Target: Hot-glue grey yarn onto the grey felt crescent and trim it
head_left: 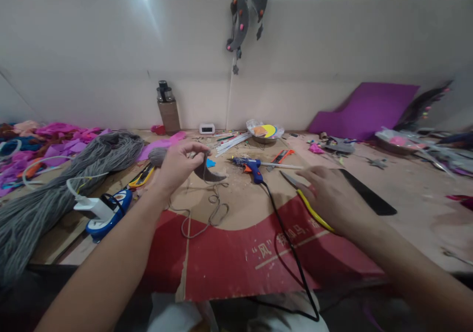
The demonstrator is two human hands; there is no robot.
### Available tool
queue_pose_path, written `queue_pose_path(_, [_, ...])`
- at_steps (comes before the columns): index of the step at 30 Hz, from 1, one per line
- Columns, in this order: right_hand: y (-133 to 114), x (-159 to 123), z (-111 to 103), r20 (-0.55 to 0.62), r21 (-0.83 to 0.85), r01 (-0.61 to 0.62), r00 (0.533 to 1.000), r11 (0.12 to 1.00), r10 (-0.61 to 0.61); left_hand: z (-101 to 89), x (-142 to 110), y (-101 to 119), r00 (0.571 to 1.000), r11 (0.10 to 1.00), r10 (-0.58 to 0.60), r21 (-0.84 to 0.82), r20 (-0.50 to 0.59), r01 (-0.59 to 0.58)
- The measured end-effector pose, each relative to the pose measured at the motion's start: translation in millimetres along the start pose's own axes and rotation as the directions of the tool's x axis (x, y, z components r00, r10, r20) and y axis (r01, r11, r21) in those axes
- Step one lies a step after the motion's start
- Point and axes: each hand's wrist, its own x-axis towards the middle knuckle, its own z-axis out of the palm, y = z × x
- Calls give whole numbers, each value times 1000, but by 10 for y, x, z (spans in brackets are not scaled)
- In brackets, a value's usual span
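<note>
My left hand is closed in a pinch on a grey crescent moon, holding it just above the cardboard. Grey yarn trails in loops below the crescent. At the right, my right hand is over yellow-handled scissors, its fingers bent around the handle area and partly hidden. The blades point left, toward a blue glue gun that lies between my hands. A grey ball of yarn sits behind my left wrist.
A red-and-tan cardboard sheet covers the front, crossed by the glue gun's black cord. At left are a grey yarn hank and a blue power strip. An orange utility knife and black strip lie rightward.
</note>
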Motion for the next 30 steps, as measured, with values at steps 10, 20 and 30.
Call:
queue_pose_path(10, [-1271,602,516,36,726,-105,993,680,115,207,-246,333,953,910,301,308,-36,-276])
queue_pose_path(20, [-1284,583,567,51,754,-155,983,639,178,249,-311,313,942,851,334,436,-20,-292])
queue_pose_path(30, [-1189,552,589,-159,696,109,987,709,3,214,-223,339,981,957,-117,-247,154,153])
